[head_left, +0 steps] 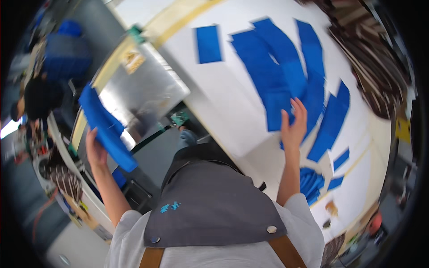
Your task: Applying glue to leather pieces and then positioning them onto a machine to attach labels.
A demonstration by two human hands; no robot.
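Observation:
On the left, my left hand (97,151) grips a long folded piece of blue fabric (105,125) near its lower half. The piece hangs over the edge of a shiny metal plate. My right hand (294,126) is raised at the white table, thumb and fingers apart, with nothing visible between them. Beneath and beyond its fingertips lie overlapping blue fabric panels (263,67). Whether the fingertips touch the cloth I cannot tell. Another blue strip (330,120) lies to the right of this hand, and a small blue rectangle (208,43) lies apart at the far side.
A shiny metal plate (147,80) is framed by yellow tape at left. Bunched blue cloth (311,184) lies by my right forearm, near two short blue strips. Striped brown fabric (366,58) is heaped along the right edge. A person in black (42,96) is at far left.

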